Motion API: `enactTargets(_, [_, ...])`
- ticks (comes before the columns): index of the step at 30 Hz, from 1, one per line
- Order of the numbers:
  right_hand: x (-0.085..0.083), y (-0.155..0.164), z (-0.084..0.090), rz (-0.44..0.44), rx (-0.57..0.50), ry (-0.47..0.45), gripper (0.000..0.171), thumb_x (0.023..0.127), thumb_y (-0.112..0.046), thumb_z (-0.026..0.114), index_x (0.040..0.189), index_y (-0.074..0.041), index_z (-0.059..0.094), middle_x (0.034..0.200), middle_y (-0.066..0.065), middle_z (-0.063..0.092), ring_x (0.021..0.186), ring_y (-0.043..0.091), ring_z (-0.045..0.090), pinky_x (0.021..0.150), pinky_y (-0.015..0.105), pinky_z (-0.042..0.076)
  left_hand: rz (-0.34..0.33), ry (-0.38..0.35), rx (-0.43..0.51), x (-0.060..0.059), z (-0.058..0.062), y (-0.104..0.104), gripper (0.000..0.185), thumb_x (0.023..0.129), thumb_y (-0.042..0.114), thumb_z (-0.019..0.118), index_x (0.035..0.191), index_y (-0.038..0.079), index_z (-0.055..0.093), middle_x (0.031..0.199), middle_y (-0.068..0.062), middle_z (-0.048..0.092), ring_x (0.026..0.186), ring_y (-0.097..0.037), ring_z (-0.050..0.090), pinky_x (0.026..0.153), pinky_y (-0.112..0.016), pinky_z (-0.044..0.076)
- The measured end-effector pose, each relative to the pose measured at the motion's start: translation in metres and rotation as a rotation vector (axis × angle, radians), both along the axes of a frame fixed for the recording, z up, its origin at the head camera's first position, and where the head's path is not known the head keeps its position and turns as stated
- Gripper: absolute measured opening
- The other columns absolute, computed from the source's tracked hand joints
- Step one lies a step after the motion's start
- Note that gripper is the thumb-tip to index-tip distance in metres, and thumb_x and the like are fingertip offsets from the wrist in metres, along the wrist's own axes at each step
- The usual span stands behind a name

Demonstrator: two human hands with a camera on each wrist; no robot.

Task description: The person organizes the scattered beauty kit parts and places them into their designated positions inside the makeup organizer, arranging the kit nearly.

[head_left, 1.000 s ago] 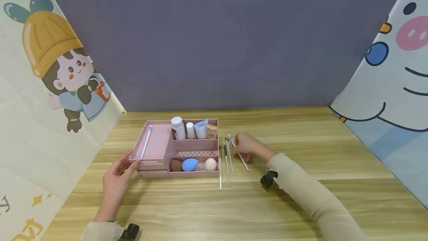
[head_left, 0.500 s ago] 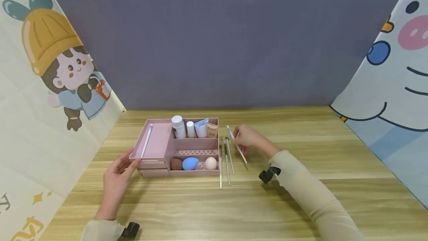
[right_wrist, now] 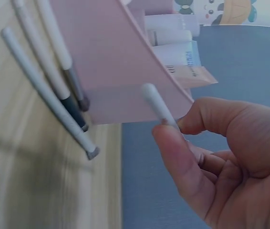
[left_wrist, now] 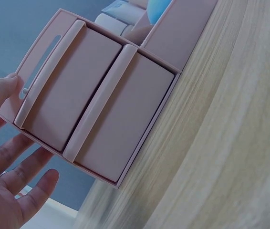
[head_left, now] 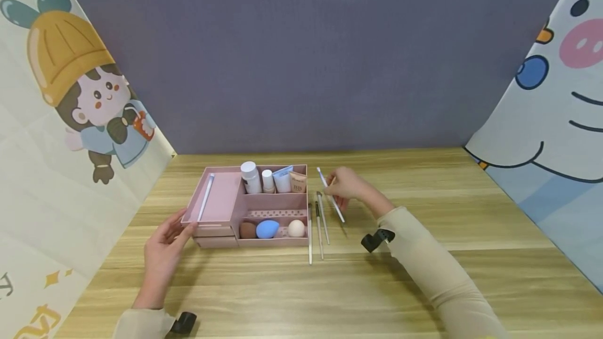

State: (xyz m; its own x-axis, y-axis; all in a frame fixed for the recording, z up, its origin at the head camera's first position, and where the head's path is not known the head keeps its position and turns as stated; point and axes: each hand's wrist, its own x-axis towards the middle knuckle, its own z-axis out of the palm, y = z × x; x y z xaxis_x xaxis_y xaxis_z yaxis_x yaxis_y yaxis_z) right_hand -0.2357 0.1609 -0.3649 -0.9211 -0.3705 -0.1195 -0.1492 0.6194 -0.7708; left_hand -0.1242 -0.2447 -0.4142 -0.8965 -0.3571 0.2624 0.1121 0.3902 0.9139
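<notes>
Matt pink plastic organizer (head_left: pixel 264 208), smooth white brush handle (head_left: pixel 331 196), wood-grain table (head_left: pixel 424 266).

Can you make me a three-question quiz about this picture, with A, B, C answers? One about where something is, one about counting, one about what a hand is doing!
1. Where is the blue egg-shaped sponge?
A. front tray of the pink plastic organizer box
B. on the wooden table
C. in a hand

2. How many thin brushes lie beside the box?
A. one
B. three
C. six

3. What does the right hand do?
A. lies flat
B. pinches a white-handled brush
C. holds a bottle

Answers: 1 A, it sits between two sponges; 2 B, three lie side by side; 3 B, fingers grip it lifted.
</notes>
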Motion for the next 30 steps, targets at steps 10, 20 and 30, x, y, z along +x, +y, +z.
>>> enactTargets(10, [-0.003, -0.003, 0.014, -0.001, -0.071, 0.014, 0.016, 0.089, 0.000, 0.058, 0.102, 0.010, 0.057, 0.059, 0.011, 0.059, 0.043, 0.016, 0.060, 0.047, 0.036, 0.057, 0.006, -0.018, 0.009, -0.001, -0.001, -0.001, 0.042, 0.091, 0.015, 0.075, 0.131, 0.006, 0.065, 0.093, 0.029, 0.062, 0.088, 0.009, 0.060, 0.076, -0.007, 0.046])
enactTargets(20, [0.002, -0.015, 0.032, 0.020, -0.160, 0.030, 0.017, 0.089, 0.002, 0.058, 0.103, 0.010, 0.058, 0.060, 0.013, 0.060, 0.042, 0.016, 0.060, 0.046, 0.036, 0.057, 0.013, -0.033, 0.000, -0.001, 0.000, -0.001, 0.042, 0.091, 0.017, 0.075, 0.131, 0.007, 0.065, 0.093, 0.030, 0.061, 0.089, 0.010, 0.059, 0.077, -0.007, 0.046])
enactTargets(30, [0.000, -0.036, 0.046, 0.033, -0.231, 0.014, 0.018, 0.092, 0.001, 0.059, 0.107, 0.011, 0.055, 0.062, 0.014, 0.061, 0.044, 0.018, 0.061, 0.051, 0.041, 0.058, 0.006, -0.006, 0.006, 0.001, 0.001, 0.001, 0.041, 0.091, 0.014, 0.075, 0.129, 0.004, 0.065, 0.092, 0.030, 0.061, 0.088, 0.009, 0.060, 0.077, -0.007, 0.046])
